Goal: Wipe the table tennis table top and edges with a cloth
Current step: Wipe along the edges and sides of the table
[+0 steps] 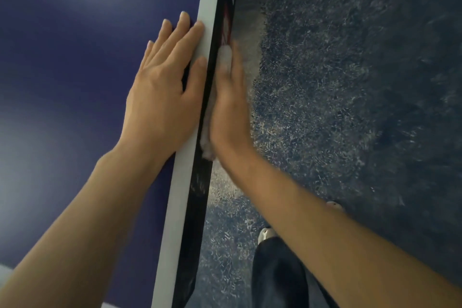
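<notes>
Head view, looking down along the side of the table tennis worktop. The top is dark blue, with a white line running along its border; below the line the side edge is black, with red and white lettering partly visible toward the top of the frame, too blurred to read. Left hand lies flat on the blue top, palm down, fingers straight and slightly spread, grasping nothing; index fingertip and thumb tip reach onto the white line. Right hand is turned on its side, palm facing the black edge, fingers straight and pointing away from the person. A white cloth is pressed between that palm and the black edge; it shows as a fluffy strip below the heel of the hand and again near the fingertips. The fingers press it rather than curl around it. The two hands sit just beside each other, separated by the white line and the corner of the worktop. Both forearms are bare. Beyond the edge is a speckled blue-grey floor. Lower in the frame: a dark trouser leg and a light shoe on the floor.
</notes>
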